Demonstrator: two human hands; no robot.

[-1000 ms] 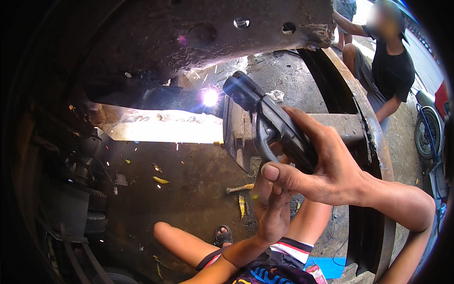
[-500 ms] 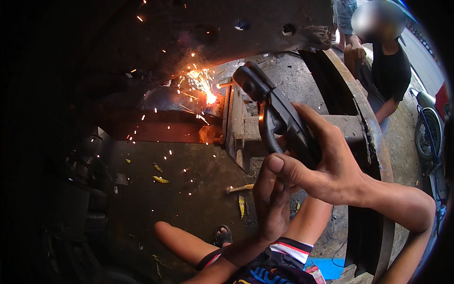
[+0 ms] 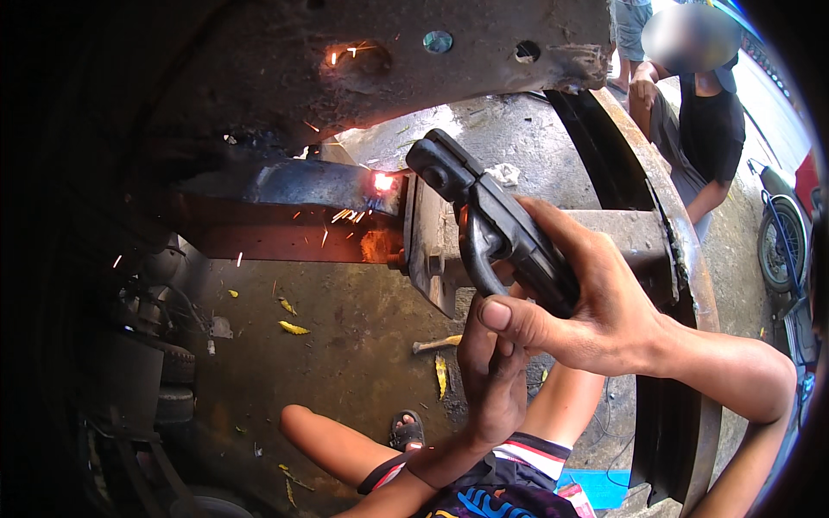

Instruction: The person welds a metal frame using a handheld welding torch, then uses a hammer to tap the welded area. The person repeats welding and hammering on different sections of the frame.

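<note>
A black welding electrode holder (image 3: 501, 216) is tilted up to the left, gripped by my right hand (image 3: 604, 302), its thumb along the near side. Below it, my left hand (image 3: 496, 371) is closed against the holder's lower end; the right thumb and handle partly hide its fingers. Left of the holder's head, a spot on the steel bar (image 3: 319, 186) glows bright orange, with a few sparks falling beneath. The bar meets an upright steel plate (image 3: 423, 237). No electrode stands out clearly in the jaws.
A heavy dark steel beam (image 3: 492, 65) with holes hangs overhead. Curved rusty rails (image 3: 691, 285) run down the right side. A person in black (image 3: 712, 129) crouches beyond them, near a motorcycle wheel (image 3: 781, 246). Yellow leaves (image 3: 294, 328) and a wooden handle (image 3: 436, 344) lie below.
The bright arc and spark shower have died down to a glowing spot. The holder's head has dropped slightly down and left, with both hands shifting a little alongside it.
</note>
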